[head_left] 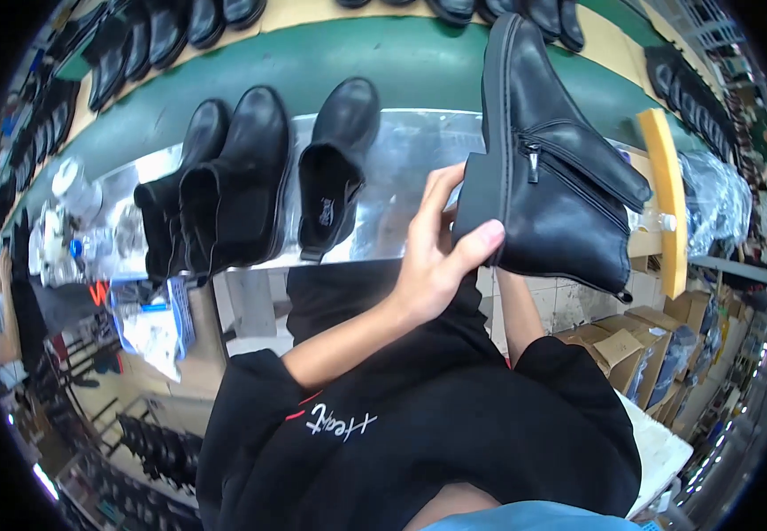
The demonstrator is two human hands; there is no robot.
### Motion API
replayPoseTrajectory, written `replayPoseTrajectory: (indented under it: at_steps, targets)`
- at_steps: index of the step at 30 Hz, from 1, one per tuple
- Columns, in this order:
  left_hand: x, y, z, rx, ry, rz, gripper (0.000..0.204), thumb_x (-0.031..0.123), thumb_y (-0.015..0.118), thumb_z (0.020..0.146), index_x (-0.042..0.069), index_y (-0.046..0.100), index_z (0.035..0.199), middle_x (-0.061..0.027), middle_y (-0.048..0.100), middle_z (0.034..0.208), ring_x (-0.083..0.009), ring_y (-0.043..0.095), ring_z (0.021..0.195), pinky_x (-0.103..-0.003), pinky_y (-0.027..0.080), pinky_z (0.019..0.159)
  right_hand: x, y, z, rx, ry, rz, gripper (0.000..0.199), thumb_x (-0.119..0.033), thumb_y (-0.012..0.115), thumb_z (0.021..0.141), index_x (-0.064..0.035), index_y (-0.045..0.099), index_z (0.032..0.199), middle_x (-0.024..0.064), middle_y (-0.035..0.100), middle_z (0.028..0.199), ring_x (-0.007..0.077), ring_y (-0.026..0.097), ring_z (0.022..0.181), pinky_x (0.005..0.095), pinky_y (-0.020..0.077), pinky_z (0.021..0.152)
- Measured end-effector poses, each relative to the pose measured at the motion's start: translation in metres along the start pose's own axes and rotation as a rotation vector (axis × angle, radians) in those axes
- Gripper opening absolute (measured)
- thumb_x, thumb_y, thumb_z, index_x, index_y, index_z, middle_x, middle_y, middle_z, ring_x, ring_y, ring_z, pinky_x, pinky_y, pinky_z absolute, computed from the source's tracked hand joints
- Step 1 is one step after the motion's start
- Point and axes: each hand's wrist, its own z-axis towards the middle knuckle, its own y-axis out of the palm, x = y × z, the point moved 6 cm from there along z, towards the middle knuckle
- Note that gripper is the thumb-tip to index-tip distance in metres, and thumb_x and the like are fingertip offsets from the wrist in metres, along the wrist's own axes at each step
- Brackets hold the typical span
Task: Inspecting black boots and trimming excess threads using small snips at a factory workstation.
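Note:
A black leather ankle boot (560, 168) is held up at the right, tilted, its toe pointing away and its side zip facing me. My left hand (441, 243) grips it round the heel, thumb on the heel block and fingers behind. My right forearm (518, 314) rises behind the boot, which hides the right hand and its fingers. To the left, on the shiny metal-topped bench (401, 195), stand more black boots: a single one (335, 168) nearest my left hand, then another (246, 177) close beside a third (197, 150).
Beyond the bench runs a green conveyor belt (348, 57), with black boots (166, 31) along its far side. A yellow board (664, 203) stands upright at the right near clear plastic wrapping (715, 203). Bottles (73, 190) sit at the bench's left end; cardboard boxes (618, 345) are lower right.

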Motion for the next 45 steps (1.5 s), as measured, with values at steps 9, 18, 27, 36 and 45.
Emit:
replayPoseTrajectory:
  at_steps: [9,18,27,36,45]
  targets:
    - [-0.116,-0.076,-0.022,0.318,-0.278,-0.670,0.061,0.042,0.049,0.101,-0.003,0.042,0.142,-0.0123,0.050,0.143,-0.0235,0.046,0.134,-0.041,0.033,0.115,-0.007,0.001,0.025,0.044,0.429,0.214,0.023,-0.019,0.050,0.105,0.0003,0.061,0.109,0.0002,0.057,0.078,0.0056,0.050,0.065,0.0208,0.0426,0.060]
    - [-0.054,-0.123,-0.100,0.324,-0.223,0.731,0.025,0.011,0.065,0.092,-0.006,0.065,0.111,-0.0128,0.068,0.094,-0.0194,0.067,0.079,-0.027,0.051,0.067,-0.006,0.000,0.023,-0.030,0.445,0.246,0.028,-0.022,0.047,0.106,0.0012,0.062,0.111,-0.0003,0.055,0.086,0.0052,0.048,0.065,0.0208,0.0415,0.057]
    - [0.023,-0.136,-0.071,0.472,0.607,1.100,0.086,0.015,0.088,0.069,-0.002,0.038,0.137,-0.0193,0.046,0.130,-0.0330,0.048,0.122,-0.039,0.043,0.100,-0.003,0.007,0.019,-0.109,0.355,0.027,0.022,-0.014,0.061,0.099,0.0046,0.065,0.109,-0.0009,0.053,0.097,0.0038,0.048,0.075,0.0198,0.0411,0.066]
    - [-0.031,-0.170,-0.051,0.513,0.128,0.963,0.082,0.012,0.087,0.067,-0.005,0.046,0.136,-0.0204,0.054,0.130,-0.0349,0.057,0.117,-0.041,0.046,0.099,-0.030,0.016,0.021,-0.130,0.213,-0.006,0.020,-0.012,0.060,0.099,0.0052,0.066,0.107,0.0003,0.052,0.097,0.0045,0.049,0.074,0.0196,0.0411,0.065]
    - [0.024,-0.156,-0.057,0.336,0.500,0.704,0.074,0.056,0.041,0.098,-0.007,0.045,0.136,-0.0243,0.058,0.128,-0.0322,0.055,0.123,-0.044,0.040,0.108,-0.029,0.015,0.022,-0.114,0.257,0.037,0.019,-0.012,0.060,0.099,0.0039,0.066,0.106,-0.0014,0.051,0.094,0.0038,0.044,0.070,0.0204,0.0375,0.062]
